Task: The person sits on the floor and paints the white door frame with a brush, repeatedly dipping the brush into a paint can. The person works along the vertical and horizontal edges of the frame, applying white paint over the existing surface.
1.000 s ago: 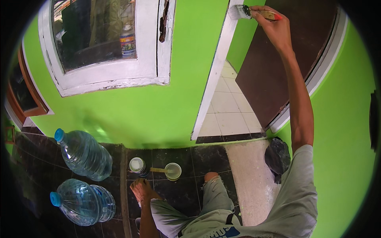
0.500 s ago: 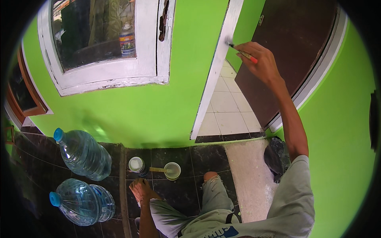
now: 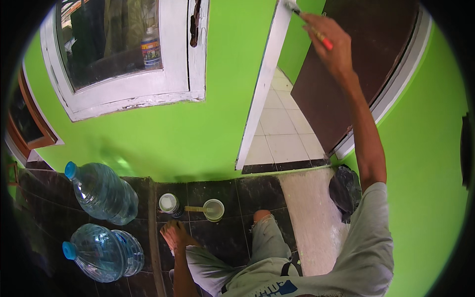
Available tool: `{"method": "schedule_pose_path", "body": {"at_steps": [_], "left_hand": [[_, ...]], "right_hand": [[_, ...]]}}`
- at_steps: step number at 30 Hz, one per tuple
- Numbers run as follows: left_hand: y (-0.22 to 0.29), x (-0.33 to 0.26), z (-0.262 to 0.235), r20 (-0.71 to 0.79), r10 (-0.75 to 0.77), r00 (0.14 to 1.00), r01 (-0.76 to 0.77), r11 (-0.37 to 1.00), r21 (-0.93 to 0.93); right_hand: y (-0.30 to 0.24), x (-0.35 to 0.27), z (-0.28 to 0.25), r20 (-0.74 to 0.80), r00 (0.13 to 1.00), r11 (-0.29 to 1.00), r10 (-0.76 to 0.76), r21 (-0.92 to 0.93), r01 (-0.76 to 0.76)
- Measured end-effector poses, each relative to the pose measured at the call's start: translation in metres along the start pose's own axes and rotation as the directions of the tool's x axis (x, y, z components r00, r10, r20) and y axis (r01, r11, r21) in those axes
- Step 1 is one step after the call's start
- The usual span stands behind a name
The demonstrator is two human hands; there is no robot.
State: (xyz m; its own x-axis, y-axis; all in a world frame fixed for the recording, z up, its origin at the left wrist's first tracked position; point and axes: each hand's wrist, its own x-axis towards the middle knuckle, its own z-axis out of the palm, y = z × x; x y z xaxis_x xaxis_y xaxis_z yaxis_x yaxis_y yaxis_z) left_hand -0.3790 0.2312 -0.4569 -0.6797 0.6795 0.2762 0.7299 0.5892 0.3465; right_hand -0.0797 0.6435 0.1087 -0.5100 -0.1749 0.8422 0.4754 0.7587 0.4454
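My right hand is raised at the upper right, its fingers closed round the handle of a paintbrush with a red end. The whitish bristles touch the white door frame near the top of the view. My left hand rests low over my bent left knee, with nothing visible in it; its fingers lie loosely and show only in part. Just beyond it on the floor stand a paint can with a whitish top and a small tub of pale paint. A flat wooden stick lies against the tub.
Two large clear water bottles with blue caps lie to the left on dark tiles. A white-framed window is in the green wall. A brown door stands inward at right. A black plastic bag lies beside the pale floor strip.
My right hand has moved the paintbrush upward along the door frame, toward the top edge of the view. My left hand has stayed on the knee.
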Motion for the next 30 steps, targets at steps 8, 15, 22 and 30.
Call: {"method": "schedule_pose_path", "body": {"at_steps": [8,15,22,30], "left_hand": [[0.006,0.0,-0.01,-0.012,0.02,1.0,-0.02,1.0,-0.022],[0.004,0.0,-0.007,-0.038,0.018,0.999,-0.018,1.0,0.0],[-0.003,-0.001,-0.001,-0.056,0.029,0.998,-0.029,1.0,0.008],[0.002,0.001,-0.007,-0.028,0.015,1.0,-0.015,1.0,0.008]], "right_hand": [[-0.059,-0.083,0.021,0.109,0.989,0.989,0.099,0.103,-0.11],[-0.086,-0.122,0.032,0.182,0.975,0.985,0.131,0.085,-0.148],[-0.103,-0.137,0.032,0.238,0.961,0.982,0.142,0.088,-0.167],[-0.107,-0.148,0.027,0.382,0.901,0.923,0.204,0.231,-0.306]]}}
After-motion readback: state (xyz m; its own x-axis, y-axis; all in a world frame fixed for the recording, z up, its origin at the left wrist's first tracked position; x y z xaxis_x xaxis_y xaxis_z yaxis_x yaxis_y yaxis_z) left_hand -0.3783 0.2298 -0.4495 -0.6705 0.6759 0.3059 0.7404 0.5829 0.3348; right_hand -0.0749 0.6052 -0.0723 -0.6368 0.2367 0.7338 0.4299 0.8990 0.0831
